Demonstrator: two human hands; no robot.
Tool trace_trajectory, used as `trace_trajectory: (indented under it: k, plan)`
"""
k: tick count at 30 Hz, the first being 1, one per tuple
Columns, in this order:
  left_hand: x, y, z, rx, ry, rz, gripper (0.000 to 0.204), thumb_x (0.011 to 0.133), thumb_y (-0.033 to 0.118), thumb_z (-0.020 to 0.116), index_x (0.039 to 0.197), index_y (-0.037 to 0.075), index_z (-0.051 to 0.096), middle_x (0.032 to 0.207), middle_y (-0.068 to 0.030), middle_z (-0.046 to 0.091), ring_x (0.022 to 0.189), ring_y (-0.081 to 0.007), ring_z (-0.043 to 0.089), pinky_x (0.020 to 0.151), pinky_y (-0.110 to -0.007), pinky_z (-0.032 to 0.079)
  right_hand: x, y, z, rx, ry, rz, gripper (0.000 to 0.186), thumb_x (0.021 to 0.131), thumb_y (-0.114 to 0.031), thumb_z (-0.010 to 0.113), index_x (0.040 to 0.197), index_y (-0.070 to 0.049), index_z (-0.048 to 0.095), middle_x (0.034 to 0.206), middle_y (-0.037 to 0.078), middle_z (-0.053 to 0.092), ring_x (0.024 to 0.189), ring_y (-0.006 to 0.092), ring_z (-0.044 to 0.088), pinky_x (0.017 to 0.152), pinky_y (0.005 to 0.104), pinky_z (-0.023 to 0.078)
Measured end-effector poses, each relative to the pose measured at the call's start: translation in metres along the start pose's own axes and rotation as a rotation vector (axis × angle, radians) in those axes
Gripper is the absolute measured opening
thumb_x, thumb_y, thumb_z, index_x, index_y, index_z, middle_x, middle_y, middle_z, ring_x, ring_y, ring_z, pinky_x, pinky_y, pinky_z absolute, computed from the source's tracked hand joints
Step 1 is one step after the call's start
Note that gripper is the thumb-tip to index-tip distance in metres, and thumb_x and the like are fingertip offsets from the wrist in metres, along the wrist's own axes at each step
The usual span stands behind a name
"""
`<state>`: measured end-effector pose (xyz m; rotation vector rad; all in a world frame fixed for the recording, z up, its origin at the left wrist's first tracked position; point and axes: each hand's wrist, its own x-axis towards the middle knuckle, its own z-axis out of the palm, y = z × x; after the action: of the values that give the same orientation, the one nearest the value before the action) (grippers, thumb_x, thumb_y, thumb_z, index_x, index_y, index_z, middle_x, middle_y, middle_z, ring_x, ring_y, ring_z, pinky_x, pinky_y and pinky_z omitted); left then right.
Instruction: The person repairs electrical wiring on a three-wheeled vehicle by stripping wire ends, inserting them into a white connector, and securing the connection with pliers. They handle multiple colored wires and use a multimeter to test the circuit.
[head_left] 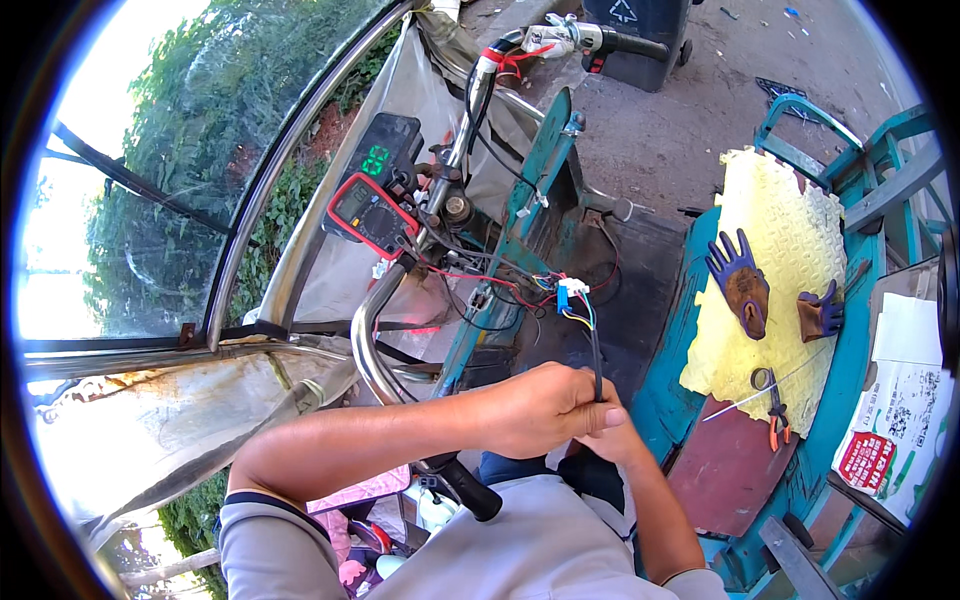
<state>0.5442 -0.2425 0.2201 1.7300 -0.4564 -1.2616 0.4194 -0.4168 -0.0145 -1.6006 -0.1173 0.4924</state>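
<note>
Head view: hands (575,415) hold a black cable (596,365) beside a yellow foam mat (790,240).

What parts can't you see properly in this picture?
- Right hand, head view: mostly hidden behind the left hand.
- Black cable: its lower end disappears inside the hands.
- Multimeter screen: too small to make out.
- Pliers on the yellow foam mat: jaws too small to tell.
</note>
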Motion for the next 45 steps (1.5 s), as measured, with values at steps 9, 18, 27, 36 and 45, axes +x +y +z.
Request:
trace_trajectory:
  k: [9,18,27,36,45]
  plan:
    - [0.011,0.027,-0.018,-0.536,0.203,0.063,0.043,0.113,0.039,0.048,0.101,-0.001,0.061,0.094,-0.011,0.072,0.085,-0.0159,0.073,0.074,-0.03,0.062,-0.026,0.017,0.002,0.318,-0.209,0.217,0.064,0.088,-0.025,0.085,0.141,-0.002,0.057,0.131,0.011,0.065,0.123,0.0215,0.059,0.108,0.0368,0.046]
    - [0.032,0.019,-0.01,-0.594,0.153,0.241,0.043,0.11,0.033,0.054,0.13,-0.005,0.056,0.124,-0.0192,0.066,0.11,-0.0238,0.07,0.092,-0.036,0.058,-0.034,-0.006,0.029,0.224,-0.136,0.104,0.052,0.085,-0.011,0.083,0.132,-0.003,0.061,0.117,0.009,0.069,0.1,0.0174,0.069,0.089,0.0328,0.055]
    - [0.038,-0.006,0.011,0.416,-0.087,0.062,0.082,0.089,0.031,0.078,0.149,-0.01,0.04,0.146,-0.0292,0.05,0.138,-0.0431,0.048,0.113,-0.047,0.042,-0.041,-0.089,-0.022,0.158,0.073,-0.057,0.031,0.079,-0.001,0.078,0.109,-0.003,0.067,0.097,0.007,0.074,0.088,0.0185,0.071,0.081,0.0325,0.055]
    - [0.046,0.015,0.0,0.023,-0.342,-0.144,0.084,0.081,0.026,0.086,0.141,-0.012,0.043,0.125,-0.0282,0.063,0.122,-0.036,0.062,0.099,-0.042,0.05,-0.051,-0.101,-0.022,0.159,0.075,0.005,0.027,0.069,-0.002,0.091,0.09,-0.003,0.074,0.093,0.004,0.076,0.085,0.0151,0.072,0.076,0.0312,0.057]
    - [0.038,0.005,0.002,0.199,-0.112,0.157,0.112,0.073,0.028,0.092,0.149,-0.021,0.026,0.131,-0.0338,0.056,0.121,-0.0417,0.062,0.1,-0.042,0.051,-0.053,-0.088,-0.01,0.563,0.266,-0.024,0.035,0.076,-0.016,0.091,0.101,-0.002,0.071,0.099,0.001,0.072,0.088,0.0109,0.068,0.078,0.0282,0.056]
